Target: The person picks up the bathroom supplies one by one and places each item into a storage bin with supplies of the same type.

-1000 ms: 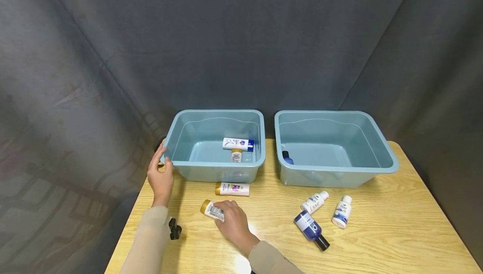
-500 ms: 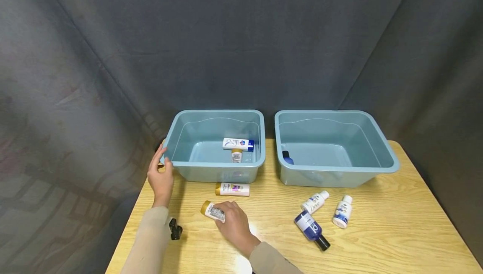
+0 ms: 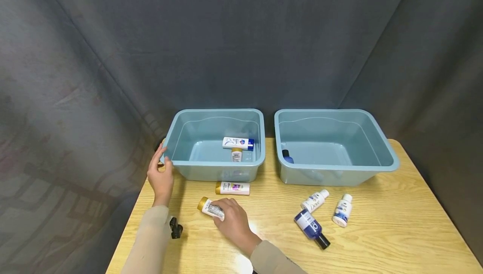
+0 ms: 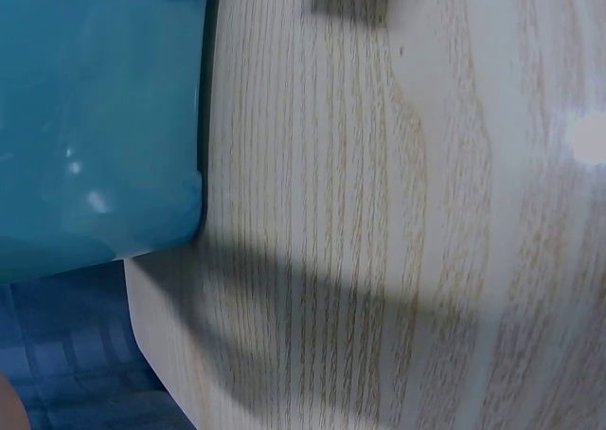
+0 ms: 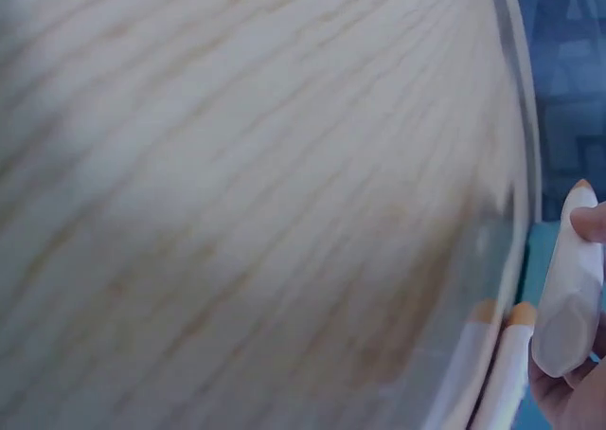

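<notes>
My right hand grips a small white bottle with a gold cap above the front of the table, cap end pointing left. The right wrist view catches the same white bottle between thumb and fingers, its flat base towards the camera. My left hand holds the front left corner of the left blue bin, thumb on the front side and fingers along the left rim. Inside that bin lie a white bottle with a blue cap and a gold-capped white bottle.
Against the left bin's front wall lies another gold-capped bottle. A second blue bin stands right, with a dark-capped blue bottle inside. Before it lie two white bottles and a blue bottle. A grey curtain hangs behind.
The gold-capped bottle in my right hand has shifted slightly left and up, its cap end swinging a little. My left hand stays at the bin's corner.
</notes>
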`<control>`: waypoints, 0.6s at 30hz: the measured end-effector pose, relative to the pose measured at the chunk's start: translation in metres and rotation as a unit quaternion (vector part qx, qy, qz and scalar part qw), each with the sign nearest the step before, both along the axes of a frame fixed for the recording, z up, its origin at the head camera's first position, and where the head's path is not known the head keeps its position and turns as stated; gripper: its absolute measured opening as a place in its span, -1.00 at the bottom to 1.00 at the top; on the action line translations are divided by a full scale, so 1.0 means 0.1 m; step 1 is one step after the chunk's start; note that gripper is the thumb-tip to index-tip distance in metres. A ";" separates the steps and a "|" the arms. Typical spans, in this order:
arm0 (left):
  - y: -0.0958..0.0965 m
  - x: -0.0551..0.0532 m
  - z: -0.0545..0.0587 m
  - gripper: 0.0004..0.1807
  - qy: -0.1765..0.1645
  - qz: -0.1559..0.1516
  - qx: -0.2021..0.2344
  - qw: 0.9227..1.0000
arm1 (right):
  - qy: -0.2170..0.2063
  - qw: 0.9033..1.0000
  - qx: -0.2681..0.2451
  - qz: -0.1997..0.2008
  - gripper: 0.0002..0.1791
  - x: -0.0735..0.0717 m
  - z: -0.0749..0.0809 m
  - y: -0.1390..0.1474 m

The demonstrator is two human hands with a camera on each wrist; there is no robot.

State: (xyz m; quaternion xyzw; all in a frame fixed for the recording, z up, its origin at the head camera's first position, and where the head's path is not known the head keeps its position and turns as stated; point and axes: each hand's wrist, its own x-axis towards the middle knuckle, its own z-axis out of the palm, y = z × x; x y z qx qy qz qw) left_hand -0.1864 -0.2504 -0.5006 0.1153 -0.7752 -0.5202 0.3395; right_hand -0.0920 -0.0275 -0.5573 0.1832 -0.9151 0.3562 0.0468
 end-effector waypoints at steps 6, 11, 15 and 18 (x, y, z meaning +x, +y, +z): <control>0.00 0.00 0.00 -0.59 0.004 0.005 -0.004 1.000 | 0.007 1.000 -0.004 0.010 -0.55 0.01 0.11 0.00; 0.00 -0.01 0.00 -0.60 0.011 0.009 -0.007 1.000 | 0.032 0.999 -0.007 0.011 -0.55 0.00 0.20 0.00; 0.01 -0.02 0.00 -0.59 0.010 0.011 -0.007 1.000 | 0.046 0.999 -0.012 0.011 -0.55 0.00 0.24 0.01; 0.00 -0.02 -0.01 -0.59 0.008 0.012 -0.008 1.000 | 0.055 0.998 -0.016 0.013 -0.54 0.00 0.27 0.02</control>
